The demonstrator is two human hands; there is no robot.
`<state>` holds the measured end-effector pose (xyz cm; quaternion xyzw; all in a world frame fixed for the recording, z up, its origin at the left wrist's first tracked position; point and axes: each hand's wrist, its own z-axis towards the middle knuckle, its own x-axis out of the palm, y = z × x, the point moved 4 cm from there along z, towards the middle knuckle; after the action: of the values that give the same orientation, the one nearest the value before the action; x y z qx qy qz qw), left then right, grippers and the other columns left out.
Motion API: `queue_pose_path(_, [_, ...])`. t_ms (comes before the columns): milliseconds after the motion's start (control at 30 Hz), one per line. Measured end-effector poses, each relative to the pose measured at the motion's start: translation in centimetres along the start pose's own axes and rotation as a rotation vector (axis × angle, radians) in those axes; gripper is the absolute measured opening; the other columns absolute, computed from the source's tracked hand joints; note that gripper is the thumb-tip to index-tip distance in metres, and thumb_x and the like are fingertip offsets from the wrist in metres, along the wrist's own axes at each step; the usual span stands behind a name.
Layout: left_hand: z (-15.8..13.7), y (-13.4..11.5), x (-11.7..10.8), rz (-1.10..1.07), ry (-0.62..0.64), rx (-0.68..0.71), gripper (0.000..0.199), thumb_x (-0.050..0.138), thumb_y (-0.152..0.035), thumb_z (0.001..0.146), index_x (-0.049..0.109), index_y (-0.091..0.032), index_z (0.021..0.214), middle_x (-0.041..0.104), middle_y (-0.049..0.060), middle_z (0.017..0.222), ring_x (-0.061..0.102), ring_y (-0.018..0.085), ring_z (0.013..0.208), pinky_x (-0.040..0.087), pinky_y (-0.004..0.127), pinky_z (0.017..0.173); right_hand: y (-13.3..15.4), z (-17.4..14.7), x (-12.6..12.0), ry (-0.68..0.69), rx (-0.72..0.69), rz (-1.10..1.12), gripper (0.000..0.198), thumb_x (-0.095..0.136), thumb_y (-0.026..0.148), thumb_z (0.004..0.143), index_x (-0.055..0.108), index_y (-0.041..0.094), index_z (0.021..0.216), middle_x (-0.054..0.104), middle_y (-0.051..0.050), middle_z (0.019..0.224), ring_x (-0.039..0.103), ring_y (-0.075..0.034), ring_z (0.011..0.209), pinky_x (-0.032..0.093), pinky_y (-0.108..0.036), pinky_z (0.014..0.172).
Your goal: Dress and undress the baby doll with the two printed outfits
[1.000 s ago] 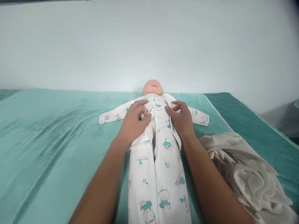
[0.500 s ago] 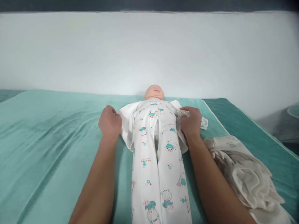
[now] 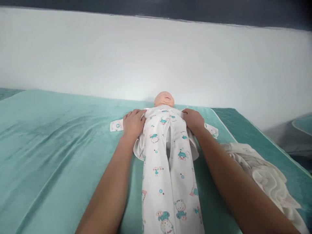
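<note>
A baby doll (image 3: pixel 164 99) lies on its back, head at the far end. White printed baby trousers (image 3: pixel 181 185) run from its chest toward me, with a gap at the crotch. A white baby shirt (image 3: pixel 138 150) shows along both sides, its printed sleeves sticking out left and right. My left hand (image 3: pixel 134 123) rests over the left sleeve, fingers a little apart, thumb against the doll's side. My right hand (image 3: pixel 193 120) has its fingers curled on the shirt's edge by the other shoulder; the fingertips are partly hidden.
Everything lies on a green sheet (image 3: pixel 60 156), wrinkled at left. A crumpled off-white cloth bundle (image 3: pixel 263 172) is at the right, beside my right forearm. Behind the doll's head rises a white wall (image 3: pixel 156 58). Darker green fabric (image 3: pixel 246 130) borders the right side.
Both hands have come inward to the doll's sides. The shirt flap my left hand held out is now drawn in, and the left sleeve shows. The view has tilted slightly.
</note>
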<state>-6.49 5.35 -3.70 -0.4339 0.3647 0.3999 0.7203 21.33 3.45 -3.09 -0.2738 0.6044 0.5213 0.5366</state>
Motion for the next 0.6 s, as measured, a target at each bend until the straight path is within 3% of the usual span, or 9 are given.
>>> queue_pose_path(67, [0.1, 0.7, -0.2, 0.008, -0.001, -0.085, 0.044, 0.041, -0.023, 0.092, 0.065, -0.036, 0.126, 0.066, 0.003, 0.126, 0.057, 0.028, 0.116, 0.038, 0.045, 0.102, -1.2, 0.7, -0.2, 0.037, 0.102, 0.035, 0.039, 0.047, 0.017, 0.083, 0.075, 0.025, 0.109, 0.072, -0.013, 0.115, 0.066, -0.03, 0.099, 0.048, -0.04, 0.079])
queue_pose_path(133, [0.0, 1.1, -0.4, -0.006, 0.001, -0.142, 0.045, 0.039, -0.021, 0.091, 0.068, -0.035, 0.122, 0.066, 0.004, 0.125, 0.058, 0.028, 0.114, 0.04, 0.046, 0.1, -1.5, 0.9, -0.6, 0.047, 0.118, 0.048, 0.036, 0.05, 0.014, 0.078, 0.077, 0.023, 0.101, 0.072, -0.012, 0.113, 0.066, -0.03, 0.1, 0.049, -0.04, 0.08])
queue_pose_path(200, [0.0, 1.3, -0.6, -0.024, 0.01, -0.161, 0.046, 0.038, -0.02, 0.091, 0.069, -0.034, 0.122, 0.067, 0.004, 0.124, 0.059, 0.028, 0.113, 0.04, 0.046, 0.1, -0.1, 0.5, -1.6, -0.034, -0.002, 0.066, 0.035, 0.05, 0.011, 0.077, 0.076, 0.019, 0.1, 0.069, -0.013, 0.121, 0.062, -0.03, 0.11, 0.048, -0.041, 0.09])
queue_pose_path(300, [-0.1, 1.2, -0.6, -0.037, 0.013, -0.16, 0.046, 0.038, -0.02, 0.09, 0.068, -0.034, 0.122, 0.067, 0.004, 0.125, 0.058, 0.028, 0.115, 0.039, 0.047, 0.102, 5.6, -1.3, -3.1, -0.175, -0.364, 0.169, 0.036, 0.047, 0.015, 0.085, 0.07, 0.015, 0.113, 0.061, -0.013, 0.134, 0.054, -0.026, 0.124, 0.041, -0.038, 0.105])
queue_pose_path(367, [-0.1, 1.1, -0.6, -0.032, 0.011, -0.155, 0.047, 0.038, -0.02, 0.09, 0.067, -0.034, 0.124, 0.066, 0.004, 0.126, 0.058, 0.029, 0.117, 0.038, 0.048, 0.102, 10.4, -2.6, -2.7, -0.001, -0.563, 0.172, 0.036, 0.045, 0.024, 0.091, 0.065, 0.019, 0.121, 0.065, -0.01, 0.128, 0.059, -0.024, 0.117, 0.046, -0.036, 0.099])
queue_pose_path(433, [-0.1, 1.0, -0.5, -0.019, 0.011, -0.15, 0.047, 0.038, -0.021, 0.091, 0.066, -0.034, 0.126, 0.066, 0.004, 0.127, 0.057, 0.029, 0.117, 0.038, 0.048, 0.101, 14.6, -3.3, -1.6, 0.205, -0.636, -0.027, 0.034, 0.05, 0.029, 0.09, 0.065, 0.017, 0.118, 0.068, -0.013, 0.12, 0.063, -0.027, 0.105, 0.05, -0.037, 0.085])
queue_pose_path(533, [0.0, 1.1, -0.4, 0.003, 0.025, -0.144, 0.045, 0.037, -0.024, 0.093, 0.066, -0.035, 0.125, 0.066, 0.004, 0.126, 0.057, 0.029, 0.117, 0.039, 0.047, 0.1, 18.7, -3.3, 0.4, 0.379, -0.66, -0.379, 0.026, 0.056, 0.026, 0.084, 0.069, 0.016, 0.104, 0.068, -0.018, 0.116, 0.065, -0.031, 0.099, 0.05, -0.037, 0.073])
queue_pose_path(600, [0.1, 1.2, -0.3, 0.022, 0.037, -0.135, 0.043, 0.036, -0.026, 0.094, 0.067, -0.036, 0.122, 0.067, 0.004, 0.124, 0.058, 0.029, 0.116, 0.039, 0.046, 0.099, 19.9, -2.8, 1.6, 0.459, -0.643, -0.485, 0.018, 0.061, 0.024, 0.08, 0.071, 0.018, 0.094, 0.071, -0.016, 0.105, 0.067, -0.03, 0.093, 0.05, -0.037, 0.071])
